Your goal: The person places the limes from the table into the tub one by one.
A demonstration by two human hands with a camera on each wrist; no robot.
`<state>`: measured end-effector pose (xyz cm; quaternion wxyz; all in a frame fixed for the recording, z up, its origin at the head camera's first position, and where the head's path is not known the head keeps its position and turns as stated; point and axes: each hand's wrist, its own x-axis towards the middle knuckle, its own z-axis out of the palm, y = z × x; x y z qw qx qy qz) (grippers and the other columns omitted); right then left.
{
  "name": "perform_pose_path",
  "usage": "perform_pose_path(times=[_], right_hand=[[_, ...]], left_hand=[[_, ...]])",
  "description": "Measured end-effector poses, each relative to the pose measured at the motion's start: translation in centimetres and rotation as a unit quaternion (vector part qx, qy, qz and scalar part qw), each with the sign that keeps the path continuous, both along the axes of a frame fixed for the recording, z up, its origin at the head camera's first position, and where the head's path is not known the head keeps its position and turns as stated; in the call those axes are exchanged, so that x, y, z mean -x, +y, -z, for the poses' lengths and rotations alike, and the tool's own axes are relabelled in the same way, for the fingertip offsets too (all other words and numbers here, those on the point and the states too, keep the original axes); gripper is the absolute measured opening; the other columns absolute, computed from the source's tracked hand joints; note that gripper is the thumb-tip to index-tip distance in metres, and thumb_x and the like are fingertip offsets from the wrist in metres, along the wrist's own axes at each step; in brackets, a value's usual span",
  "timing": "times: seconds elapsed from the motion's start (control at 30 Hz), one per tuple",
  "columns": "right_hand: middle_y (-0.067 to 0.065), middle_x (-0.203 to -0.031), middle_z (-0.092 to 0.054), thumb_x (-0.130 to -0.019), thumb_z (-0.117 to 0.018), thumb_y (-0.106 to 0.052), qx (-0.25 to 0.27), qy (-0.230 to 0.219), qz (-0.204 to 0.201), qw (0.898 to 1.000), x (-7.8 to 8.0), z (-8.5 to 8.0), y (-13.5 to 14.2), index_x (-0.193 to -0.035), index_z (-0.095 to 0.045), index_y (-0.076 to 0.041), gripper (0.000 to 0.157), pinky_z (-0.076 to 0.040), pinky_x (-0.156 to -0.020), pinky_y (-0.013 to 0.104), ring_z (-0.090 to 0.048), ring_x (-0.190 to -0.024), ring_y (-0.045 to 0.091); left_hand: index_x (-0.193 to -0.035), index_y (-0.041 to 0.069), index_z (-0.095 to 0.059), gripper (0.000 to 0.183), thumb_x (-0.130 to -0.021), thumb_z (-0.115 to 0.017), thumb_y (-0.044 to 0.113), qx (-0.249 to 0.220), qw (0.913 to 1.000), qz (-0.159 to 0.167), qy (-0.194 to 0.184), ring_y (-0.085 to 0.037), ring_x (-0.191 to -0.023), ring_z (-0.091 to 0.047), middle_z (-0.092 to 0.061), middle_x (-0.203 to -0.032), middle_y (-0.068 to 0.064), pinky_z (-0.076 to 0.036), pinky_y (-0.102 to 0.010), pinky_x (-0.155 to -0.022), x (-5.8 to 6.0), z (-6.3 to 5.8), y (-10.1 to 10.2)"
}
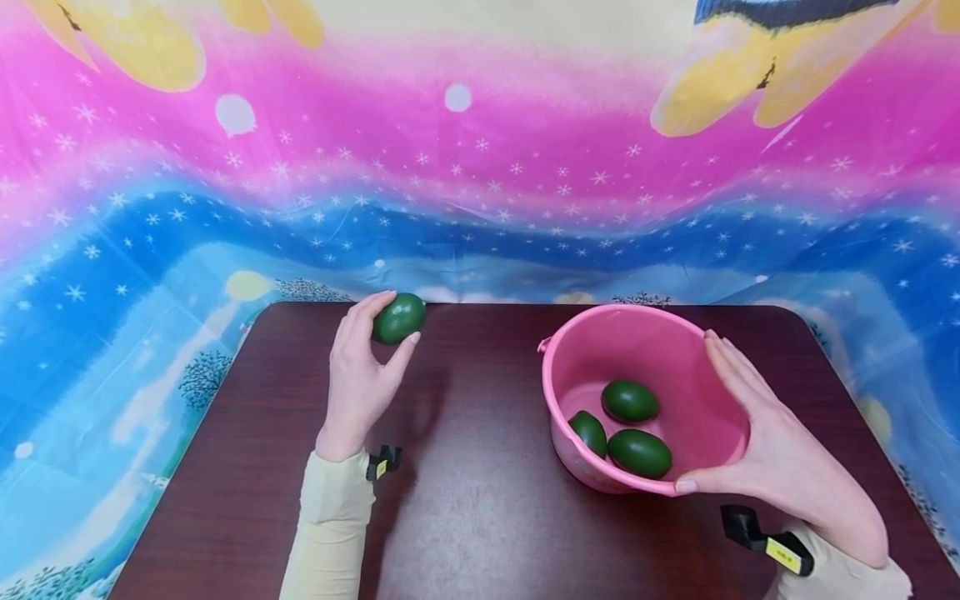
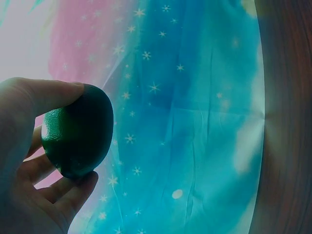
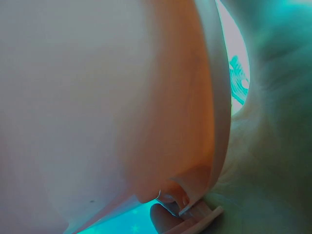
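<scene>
My left hand (image 1: pixel 363 375) holds a glossy dark green avocado (image 1: pixel 400 318) between thumb and fingers, over the far left part of the table. In the left wrist view the avocado (image 2: pixel 80 131) shows between the thumb on top and the fingertips below. A pink bucket (image 1: pixel 551 400) stands right of the middle, its mouth facing me. Inside lie three more avocados, among them one at the back (image 1: pixel 630 401) and one in front (image 1: pixel 640 453). My right hand (image 1: pixel 787 454) grips the bucket's right side, thumb at the near rim and fingers along the far right rim.
Both hands work over a dark brown wooden table (image 1: pixel 480 533) with rounded far corners. Behind and beside it hangs a printed cloth (image 1: pixel 480 192) in pink and blue with snowflakes. A bucket lug (image 1: pixel 544 343) sticks out at the left rim.
</scene>
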<state>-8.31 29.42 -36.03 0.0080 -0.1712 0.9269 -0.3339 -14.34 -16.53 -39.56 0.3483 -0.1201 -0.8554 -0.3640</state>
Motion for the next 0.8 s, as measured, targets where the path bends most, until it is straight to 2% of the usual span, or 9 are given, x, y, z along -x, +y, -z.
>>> perform_pose_path(times=[0.27, 0.6, 0.8], right_hand=[[0.001, -0.169, -0.008, -0.058, -0.102, -0.035, 0.008, -0.009, 0.000, 1.000, 0.0, 0.0, -0.1, -0.164, -0.005, -0.037, 0.144, -0.051, -0.077, 0.023, -0.012, -0.151, 0.035], [0.004, -0.169, -0.008, -0.059, -0.101, -0.036, 0.001, -0.010, 0.001, 1.000, 0.0, -0.1, -0.1, -0.164, -0.003, -0.037, 0.143, -0.052, -0.073, 0.025, -0.012, -0.150, 0.040], [0.004, -0.169, -0.008, -0.059, -0.101, -0.039, -0.012, -0.008, 0.003, 1.000, 0.1, -0.2, 0.0, -0.164, -0.003, -0.036, 0.144, -0.055, -0.074, 0.035, -0.011, -0.150, 0.039]], left_hand=[[-0.139, 0.009, -0.059, 0.056, -0.088, -0.080, 0.018, 0.007, 0.9999, 0.011, -0.003, -0.024, -0.124, -0.054, -0.058, -0.138, -0.005, -0.046, -0.046, -0.100, 0.1, -0.1, 0.3], [-0.139, 0.009, -0.059, 0.056, -0.088, -0.080, 0.017, 0.008, 0.9997, 0.024, 0.002, -0.024, -0.123, -0.055, -0.058, -0.138, -0.005, -0.045, -0.045, -0.100, -0.1, -0.3, 1.0], [-0.140, 0.010, -0.059, 0.057, -0.087, -0.081, 0.018, 0.010, 0.9996, 0.027, 0.001, -0.024, -0.122, -0.055, -0.058, -0.138, -0.004, -0.046, -0.045, -0.099, -0.1, -0.4, 1.3]])
